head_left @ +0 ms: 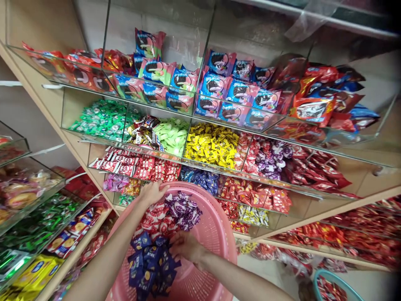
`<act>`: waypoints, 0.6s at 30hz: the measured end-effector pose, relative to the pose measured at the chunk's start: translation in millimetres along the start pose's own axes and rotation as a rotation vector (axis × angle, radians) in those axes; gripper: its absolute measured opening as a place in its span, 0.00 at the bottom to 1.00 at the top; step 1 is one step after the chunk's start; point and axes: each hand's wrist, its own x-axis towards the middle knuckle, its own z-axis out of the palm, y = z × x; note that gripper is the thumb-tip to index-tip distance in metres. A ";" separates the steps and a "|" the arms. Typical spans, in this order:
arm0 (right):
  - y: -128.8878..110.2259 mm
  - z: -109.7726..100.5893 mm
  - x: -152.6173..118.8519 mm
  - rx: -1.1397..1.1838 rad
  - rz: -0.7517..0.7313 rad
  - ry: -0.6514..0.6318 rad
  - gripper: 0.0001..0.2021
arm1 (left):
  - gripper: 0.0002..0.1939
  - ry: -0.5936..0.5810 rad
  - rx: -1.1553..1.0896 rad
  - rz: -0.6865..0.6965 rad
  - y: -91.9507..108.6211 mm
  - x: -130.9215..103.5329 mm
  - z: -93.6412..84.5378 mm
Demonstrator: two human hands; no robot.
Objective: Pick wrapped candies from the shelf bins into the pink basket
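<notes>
A large pink basket (216, 234) holds dark blue packets (150, 267) at its near left, red and white candies (158, 219) behind them, and purple and white candies (184, 209) at the back. Over the far left rim, my left hand (153, 192) is closed on the basket's edge. My right hand (187, 247) is inside the basket, at the right side of the blue packets, with its fingers curled and partly apart; no packet shows clearly in its grasp.
Slanted clear shelves hold yellow candies (211, 144), green candies (103, 119), blue and pink packets (214, 83) and dark blue packets (200, 179). More shelves with yellow packs (37, 271) stand at the left. A teal basket (322, 274) is on the floor at the lower right.
</notes>
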 end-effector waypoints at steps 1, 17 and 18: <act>0.6 1.8 -0.2 0.003 0.001 0.013 0.16 | 0.32 0.003 0.000 0.002 -0.4 0.6 0.6; -140.1 -117.3 60.4 -0.661 -0.529 0.738 0.12 | 0.31 0.017 -0.026 0.027 -3.3 1.9 1.1; -143.6 -120.9 71.1 -0.658 -0.491 0.744 0.15 | 0.31 0.019 -0.029 0.027 -3.7 1.8 1.2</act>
